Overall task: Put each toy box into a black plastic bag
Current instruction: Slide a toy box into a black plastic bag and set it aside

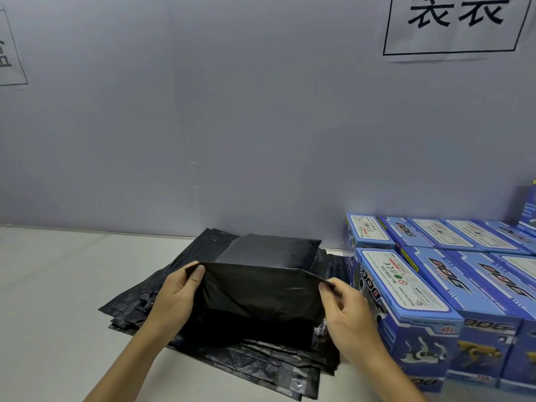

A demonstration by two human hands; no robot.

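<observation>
Bagged toy box [269, 250] atop the stack of black bags [232, 364] on the surface [58, 285]. Left hand [177, 297] and right hand [348, 309] each pinch the bag flap [258, 288]; an uneven pull could tear the thin film.

plain grey wall [203, 111], two printed paper signs [455, 24], white tabletop [58, 271]

One head-worn wide-angle cam, looking fwd and slightly down from close above the table [52, 285], faces the grey wall [203, 126] straight on, w/ both forearms entering from the bottom edge; no 2nd view to overlap.
</observation>
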